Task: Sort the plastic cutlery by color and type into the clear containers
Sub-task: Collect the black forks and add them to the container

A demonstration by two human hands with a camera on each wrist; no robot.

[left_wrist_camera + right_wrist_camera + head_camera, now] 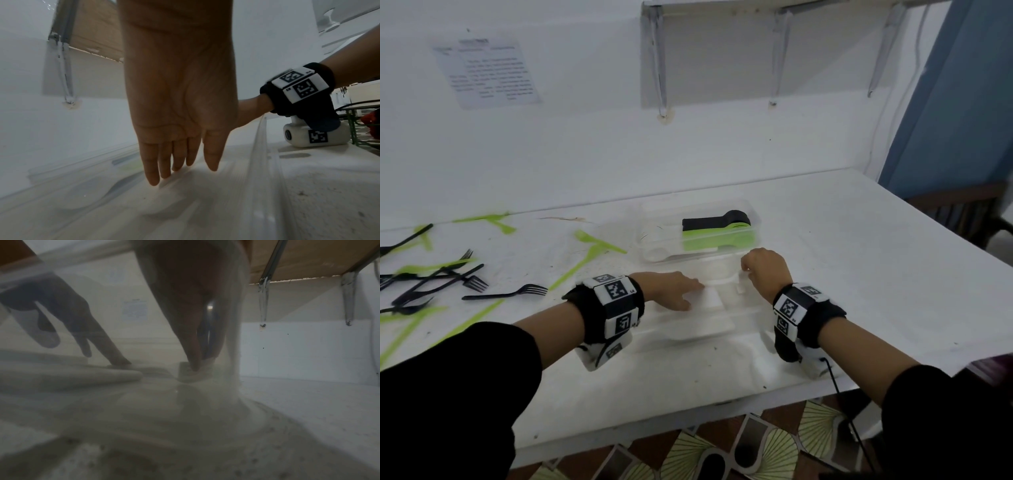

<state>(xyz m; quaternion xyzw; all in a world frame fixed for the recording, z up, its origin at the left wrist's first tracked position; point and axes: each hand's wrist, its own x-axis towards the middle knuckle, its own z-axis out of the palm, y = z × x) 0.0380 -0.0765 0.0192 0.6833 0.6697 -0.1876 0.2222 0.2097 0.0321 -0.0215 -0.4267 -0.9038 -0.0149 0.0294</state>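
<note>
Over by the left edge of the white table (859, 240) there's a loose scatter of black plastic forks (506, 293) mixed in with lime green plastic cutlery (585, 260), all just lying flat. Nearer the middle, close to the front edge, sits a clear plastic container (743, 318) with white plastic cutlery (709, 298) lying inside it. The left hand (674, 287) is reaching into it with fingers (152, 170) straight and close together, tips resting down on those white pieces, not wrapped round anything. The right hand (765, 270) is at the container's right end, fingers bunched and pinching a small white plastic piece (194, 372) right at the fingertips; can't tell what type it is. Behind them, toward the back edge, a second clear plastic container (654, 236) holds a neat stack of lime green spoons (715, 240) with black spoons (715, 221) on top
</note>
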